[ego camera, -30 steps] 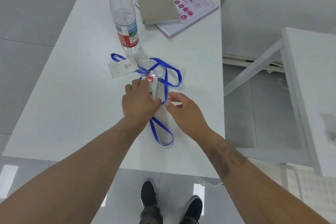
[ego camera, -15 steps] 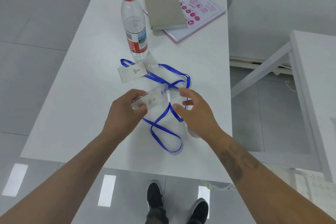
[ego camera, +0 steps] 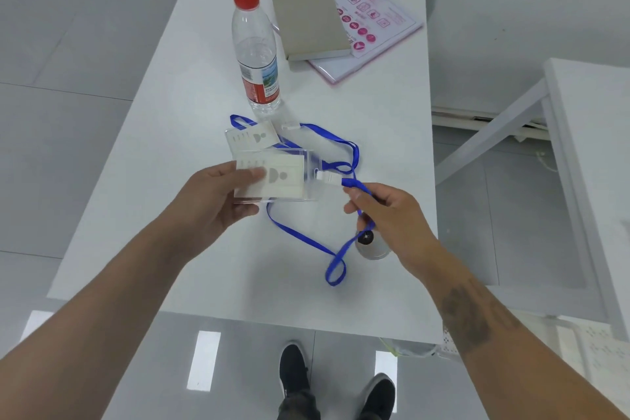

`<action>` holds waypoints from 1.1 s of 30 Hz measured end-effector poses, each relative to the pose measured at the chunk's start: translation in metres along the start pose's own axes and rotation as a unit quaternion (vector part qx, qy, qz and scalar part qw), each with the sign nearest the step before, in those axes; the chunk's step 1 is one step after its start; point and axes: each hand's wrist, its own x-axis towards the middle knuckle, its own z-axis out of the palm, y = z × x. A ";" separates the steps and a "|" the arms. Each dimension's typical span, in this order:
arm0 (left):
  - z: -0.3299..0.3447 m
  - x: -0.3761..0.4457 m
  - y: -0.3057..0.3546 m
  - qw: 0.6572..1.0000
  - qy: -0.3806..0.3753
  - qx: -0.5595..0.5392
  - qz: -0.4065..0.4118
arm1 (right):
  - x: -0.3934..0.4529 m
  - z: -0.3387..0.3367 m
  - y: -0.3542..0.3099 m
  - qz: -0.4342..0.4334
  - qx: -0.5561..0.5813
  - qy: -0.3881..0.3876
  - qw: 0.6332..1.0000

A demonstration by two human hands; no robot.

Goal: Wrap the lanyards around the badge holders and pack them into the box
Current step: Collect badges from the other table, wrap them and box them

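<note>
— Left hand [ego camera: 218, 201]?
— Raised over the tabletop, thumb on top, pinching the holder [ego camera: 272, 176] by its left end.
— Right hand [ego camera: 388, 215]?
— Forefinger and thumb pinch the lanyard [ego camera: 354, 186] beside the clip.

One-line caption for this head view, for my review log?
Left hand holds a badge holder; right hand pinches its blue lanyard above the table.

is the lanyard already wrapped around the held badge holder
No, the lanyard trails loose on the table from the badge holder in the left hand.
</note>
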 end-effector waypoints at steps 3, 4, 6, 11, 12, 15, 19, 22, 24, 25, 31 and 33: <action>0.010 -0.002 -0.005 0.993 -0.061 -0.079 -0.060 | 0.001 0.006 0.003 0.021 -0.012 0.002 1.000; 0.018 -0.002 -0.008 0.990 -0.070 -0.102 -0.064 | -0.001 0.013 0.004 0.014 -0.048 -0.009 0.999; 0.035 -0.002 -0.015 0.989 -0.057 -0.126 -0.052 | -0.007 0.028 0.008 -0.065 -0.230 -0.059 0.969; 0.060 0.007 -0.026 0.986 0.098 0.098 0.092 | -0.023 0.047 -0.009 -0.098 -0.422 -0.131 0.892; 0.059 0.009 -0.026 0.967 0.124 0.181 0.134 | -0.026 0.045 -0.019 -0.091 -0.433 -0.133 0.887; 0.047 0.011 -0.022 0.901 0.097 0.365 0.215 | -0.027 0.025 -0.048 -0.108 -0.403 -0.129 0.900; 0.030 0.002 -0.003 0.912 -0.040 0.387 0.127 | -0.010 -0.013 -0.070 -0.113 -0.272 -0.090 0.952; 0.019 -0.005 0.010 0.956 -0.177 0.234 -0.014 | 0.000 -0.026 -0.058 -0.090 -0.172 -0.072 0.978; 0.020 -0.011 0.011 0.967 -0.214 0.120 -0.062 | 0.000 -0.021 -0.041 -0.051 -0.134 -0.067 0.987; 0.024 -0.012 0.008 0.974 -0.207 0.068 -0.066 | -0.003 -0.015 -0.031 -0.033 -0.121 -0.067 0.990; 0.037 -0.005 -0.015 0.996 0.040 0.077 0.025 | -0.052 0.027 -0.012 -0.037 -0.236 -0.145 0.960; 0.035 -0.006 -0.022 0.973 0.064 0.213 0.066 | -0.056 0.021 -0.019 -0.067 -0.298 -0.149 0.940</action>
